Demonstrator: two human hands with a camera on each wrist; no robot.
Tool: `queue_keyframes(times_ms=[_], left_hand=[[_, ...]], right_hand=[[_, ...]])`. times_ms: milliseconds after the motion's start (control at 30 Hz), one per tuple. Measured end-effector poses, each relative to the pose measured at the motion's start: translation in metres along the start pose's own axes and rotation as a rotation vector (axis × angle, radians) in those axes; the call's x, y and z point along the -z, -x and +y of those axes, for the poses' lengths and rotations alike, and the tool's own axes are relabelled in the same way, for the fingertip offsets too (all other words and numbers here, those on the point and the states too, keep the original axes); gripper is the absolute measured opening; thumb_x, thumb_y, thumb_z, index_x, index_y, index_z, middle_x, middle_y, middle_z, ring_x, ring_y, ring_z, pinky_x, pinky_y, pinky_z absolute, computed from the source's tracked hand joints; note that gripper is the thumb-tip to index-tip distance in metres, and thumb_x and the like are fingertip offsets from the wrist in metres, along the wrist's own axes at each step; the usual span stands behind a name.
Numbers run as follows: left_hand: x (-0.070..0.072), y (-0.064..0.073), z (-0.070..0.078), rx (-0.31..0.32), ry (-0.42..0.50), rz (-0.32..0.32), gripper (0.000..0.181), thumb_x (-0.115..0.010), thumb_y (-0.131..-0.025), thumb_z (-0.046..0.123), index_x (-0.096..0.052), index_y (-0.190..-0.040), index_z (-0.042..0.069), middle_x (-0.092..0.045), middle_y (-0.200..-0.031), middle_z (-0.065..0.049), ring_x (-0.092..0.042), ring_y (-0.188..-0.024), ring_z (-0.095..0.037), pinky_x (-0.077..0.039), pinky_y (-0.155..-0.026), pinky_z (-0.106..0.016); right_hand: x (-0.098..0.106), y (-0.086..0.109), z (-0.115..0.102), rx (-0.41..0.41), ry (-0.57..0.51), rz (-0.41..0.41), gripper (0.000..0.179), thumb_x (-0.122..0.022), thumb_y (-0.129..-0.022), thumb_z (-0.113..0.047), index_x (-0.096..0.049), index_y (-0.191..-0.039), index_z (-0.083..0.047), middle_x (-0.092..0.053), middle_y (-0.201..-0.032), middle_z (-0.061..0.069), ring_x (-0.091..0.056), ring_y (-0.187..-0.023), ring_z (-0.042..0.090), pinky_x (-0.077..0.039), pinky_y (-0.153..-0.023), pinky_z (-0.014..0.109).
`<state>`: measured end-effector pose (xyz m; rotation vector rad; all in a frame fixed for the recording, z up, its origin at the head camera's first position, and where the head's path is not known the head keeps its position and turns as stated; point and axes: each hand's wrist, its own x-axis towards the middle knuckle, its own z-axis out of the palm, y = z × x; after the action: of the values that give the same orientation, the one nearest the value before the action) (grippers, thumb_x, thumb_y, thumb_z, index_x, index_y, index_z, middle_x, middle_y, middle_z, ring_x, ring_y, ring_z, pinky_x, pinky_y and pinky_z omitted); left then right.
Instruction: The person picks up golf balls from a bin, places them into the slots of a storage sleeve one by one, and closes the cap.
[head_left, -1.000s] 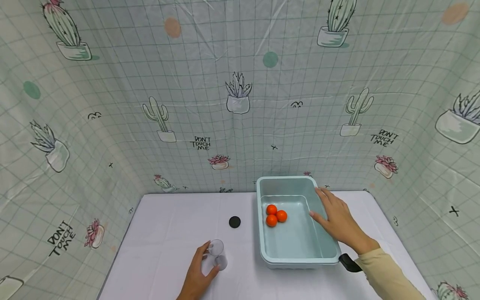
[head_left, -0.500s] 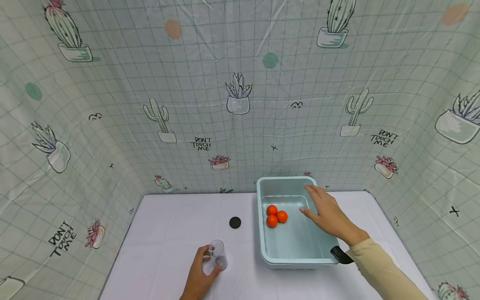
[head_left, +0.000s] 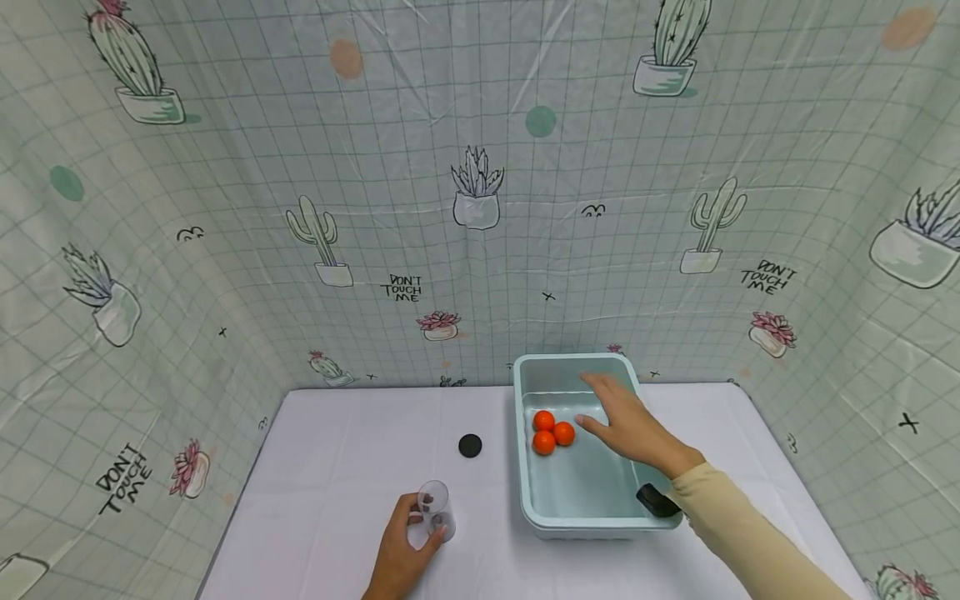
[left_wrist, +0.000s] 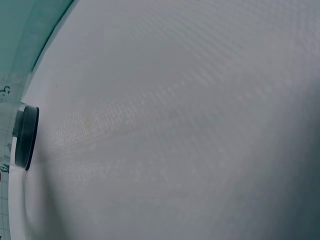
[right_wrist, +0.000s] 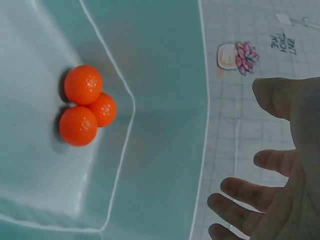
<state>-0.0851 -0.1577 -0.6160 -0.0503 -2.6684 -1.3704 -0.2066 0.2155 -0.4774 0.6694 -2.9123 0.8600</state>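
My left hand grips a clear, see-through jar at the front of the table, fingers on its left side and thumb at its near side. The jar's round mouth faces up. Just beyond it lies a round black lid, also at the left edge of the left wrist view. My right hand hovers over a pale green bin, its fingers spread and holding nothing. In the bin, three orange balls sit together toward the left side, left of my right fingertips in the head view.
A white cloth covers the table. Behind and beside it hangs a grid-patterned curtain with cactus drawings. The bin stands on the right half of the table, its raised walls around the balls. A black wrist device sits at my right cuff.
My right hand has moved left from the bin's right rim to over its inside, toward the balls. The left hand stays on the jar, nearly still.
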Motion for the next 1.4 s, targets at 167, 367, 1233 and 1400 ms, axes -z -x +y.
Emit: queue_keyframes(times_ms=[167, 367, 1233, 1400], left_hand=[[-0.001, 0.0, 0.0, 0.001, -0.003, -0.006, 0.051, -0.086, -0.088, 0.018, -0.056, -0.129, 0.009, -0.064, -0.127, -0.004, -0.063, -0.116, -0.024, -0.059, -0.102, -0.036], [-0.003, -0.002, 0.001, -0.02, 0.007, 0.0, 0.052, -0.086, -0.088, 0.016, -0.056, -0.129, 0.008, -0.064, -0.127, -0.004, -0.063, -0.117, -0.028, -0.06, -0.1, -0.037], [-0.007, -0.006, 0.0, -0.012, 0.041, 0.036, 0.049, -0.09, -0.083, 0.01, -0.06, -0.122, 0.007, -0.067, -0.121, -0.005, -0.066, -0.116, -0.031, -0.063, -0.095, -0.036], [-0.007, -0.006, 0.0, -0.007, 0.053, 0.03, 0.049, -0.09, -0.083, 0.011, -0.06, -0.122, 0.008, -0.067, -0.122, -0.005, -0.066, -0.117, -0.031, -0.063, -0.096, -0.036]], right_hand=[[-0.008, -0.006, -0.001, 0.017, -0.029, -0.034, 0.069, -0.072, -0.102, -0.021, -0.04, -0.156, 0.007, -0.047, -0.155, 0.03, -0.045, -0.142, 0.051, -0.042, -0.116, 0.069], [-0.017, -0.014, -0.002, -0.015, -0.069, -0.119, 0.068, -0.07, -0.103, -0.025, -0.04, -0.157, 0.005, -0.047, -0.156, 0.029, -0.046, -0.141, 0.051, -0.044, -0.114, 0.069], [-0.062, -0.045, 0.005, -0.021, -0.184, -0.297, 0.059, -0.079, -0.091, 0.0, -0.053, -0.142, 0.012, -0.062, -0.135, 0.03, -0.062, -0.119, 0.045, -0.057, -0.104, 0.057], [-0.071, -0.049, 0.007, -0.027, -0.175, -0.304, 0.06, -0.083, -0.088, -0.001, -0.055, -0.139, 0.011, -0.065, -0.13, 0.026, -0.063, -0.118, 0.041, -0.057, -0.104, 0.056]])
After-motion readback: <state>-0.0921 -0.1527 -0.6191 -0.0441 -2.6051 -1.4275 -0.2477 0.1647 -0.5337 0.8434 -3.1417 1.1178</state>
